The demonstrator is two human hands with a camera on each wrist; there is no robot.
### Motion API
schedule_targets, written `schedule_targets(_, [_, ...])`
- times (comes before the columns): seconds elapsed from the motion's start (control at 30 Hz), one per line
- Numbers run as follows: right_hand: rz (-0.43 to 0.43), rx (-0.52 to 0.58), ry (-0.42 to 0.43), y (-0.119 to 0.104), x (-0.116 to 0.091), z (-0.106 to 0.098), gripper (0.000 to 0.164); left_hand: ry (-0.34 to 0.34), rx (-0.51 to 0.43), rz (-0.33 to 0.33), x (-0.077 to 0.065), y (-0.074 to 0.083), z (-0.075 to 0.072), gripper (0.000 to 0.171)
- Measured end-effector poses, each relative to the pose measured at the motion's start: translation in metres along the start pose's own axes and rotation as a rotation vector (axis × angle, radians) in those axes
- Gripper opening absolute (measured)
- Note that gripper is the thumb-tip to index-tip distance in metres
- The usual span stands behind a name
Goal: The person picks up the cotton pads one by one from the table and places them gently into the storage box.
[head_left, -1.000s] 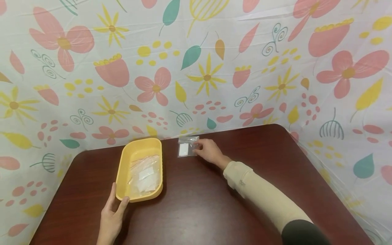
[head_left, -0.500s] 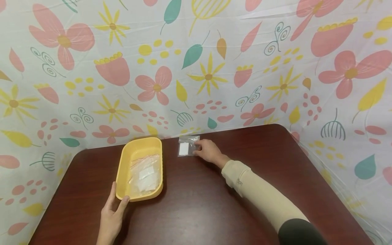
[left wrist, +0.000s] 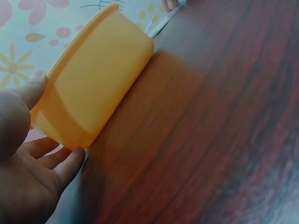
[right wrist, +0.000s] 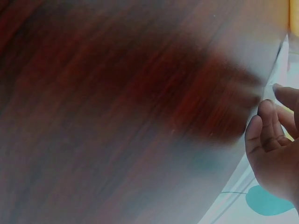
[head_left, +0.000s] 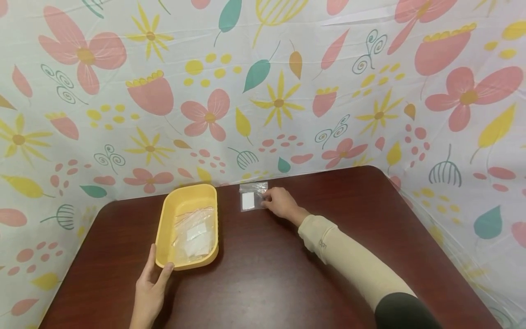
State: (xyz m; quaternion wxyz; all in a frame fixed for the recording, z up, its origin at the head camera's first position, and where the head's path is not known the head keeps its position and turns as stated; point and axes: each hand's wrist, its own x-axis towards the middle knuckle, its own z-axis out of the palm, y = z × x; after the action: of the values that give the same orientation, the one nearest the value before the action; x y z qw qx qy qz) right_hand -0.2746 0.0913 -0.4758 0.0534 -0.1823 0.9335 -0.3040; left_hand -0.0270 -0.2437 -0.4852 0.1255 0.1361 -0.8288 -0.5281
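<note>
In the head view, my left hand (head_left: 149, 292) grips the near-left corner of a yellow plastic bin (head_left: 165, 230), thumb at the rim. The left wrist view shows the fingers (left wrist: 70, 165) against the outer wall of the bin (left wrist: 100, 74). Inside lie several clear zip bags (head_left: 199, 235) with white inserts, loosely piled. Beyond the bin's right side, a single zip bag (head_left: 248, 201) with a white card lies flat at the table's far edge. My right hand (head_left: 282, 202) pinches this bag's right side; in the right wrist view the hand (right wrist: 275, 144) has its fingers bent close over the tabletop.
The dark wood-grain table (head_left: 263, 283) has rounded far corners. Directly behind its far edge hangs a white curtain (head_left: 287, 91) printed with flowers, which also rises along the left and right sides.
The single zip bag has shifted very slightly to the right under my right fingers. My left hand and the bin have kept their place.
</note>
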Motion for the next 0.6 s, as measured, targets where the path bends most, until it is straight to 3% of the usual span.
schedule_targets(0.27, [-0.006,-0.069,-0.014,-0.0024,-0.0016,0.0002,0.008,0.006,0.016,0.008,0.0007,-0.0024,-0.0003,0.073])
schedule_targets(0.6, [-0.102,-0.170,0.050,-0.0031,-0.0070,0.0061,0.010,0.000,-0.008,-0.012,0.0004,-0.0024,-0.0004,0.073])
